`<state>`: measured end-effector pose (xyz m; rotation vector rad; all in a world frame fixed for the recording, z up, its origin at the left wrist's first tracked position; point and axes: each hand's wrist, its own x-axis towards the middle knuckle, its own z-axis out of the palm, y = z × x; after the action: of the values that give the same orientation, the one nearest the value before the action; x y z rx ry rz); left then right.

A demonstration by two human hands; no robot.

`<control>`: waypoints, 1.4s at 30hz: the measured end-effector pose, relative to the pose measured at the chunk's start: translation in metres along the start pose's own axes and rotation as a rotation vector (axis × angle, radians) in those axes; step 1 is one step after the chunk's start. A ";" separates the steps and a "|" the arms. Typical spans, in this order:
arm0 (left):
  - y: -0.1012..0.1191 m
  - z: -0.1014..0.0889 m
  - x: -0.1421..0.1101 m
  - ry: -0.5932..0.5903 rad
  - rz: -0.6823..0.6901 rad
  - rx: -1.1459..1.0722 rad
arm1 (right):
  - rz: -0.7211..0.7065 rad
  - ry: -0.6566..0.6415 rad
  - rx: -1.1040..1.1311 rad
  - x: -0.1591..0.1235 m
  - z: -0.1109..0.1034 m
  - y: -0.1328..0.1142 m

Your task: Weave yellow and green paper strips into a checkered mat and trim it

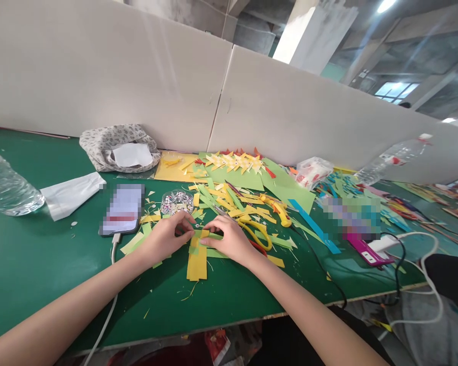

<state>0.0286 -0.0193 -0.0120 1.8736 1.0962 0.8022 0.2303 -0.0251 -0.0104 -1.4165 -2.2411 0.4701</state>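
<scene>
My left hand [170, 236] is closed in a pinch at the left end of a green paper strip [215, 236]. Opposite it, my right hand [231, 236] pinches the same strip close to its other side. Yellow paper strips [197, 265] lie crossed with the green strip and hang down toward the table's front edge. Fingers partly hide where the strips cross. Just beyond my left hand is a clear compartment box [177, 202] of small round pieces. Yellow-handled scissors [257, 235] lie beside my right hand, among loose strips.
A yellow glue gun [277, 208] with a black cord lies right of the scissors. A plugged-in phone [122, 209] and a water bottle [9, 183] are at left. Finished-looking folded yellow paper pieces [234, 161] lie at the back, before a white partition [290, 107].
</scene>
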 end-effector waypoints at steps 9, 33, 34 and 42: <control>-0.003 0.000 0.003 0.017 -0.085 -0.288 | -0.092 0.028 0.077 0.002 -0.009 0.000; 0.003 0.003 0.002 -0.023 -0.216 -0.491 | 0.084 0.030 0.340 0.004 -0.015 -0.014; 0.004 0.003 0.002 -0.013 -0.213 -0.484 | 0.082 0.038 0.336 0.004 -0.014 -0.014; 0.012 0.002 0.001 -0.029 -0.314 -0.457 | 0.085 0.037 0.353 0.003 -0.013 -0.017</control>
<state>0.0355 -0.0223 -0.0028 1.2926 1.0501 0.7626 0.2235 -0.0290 0.0100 -1.3229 -1.9542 0.8150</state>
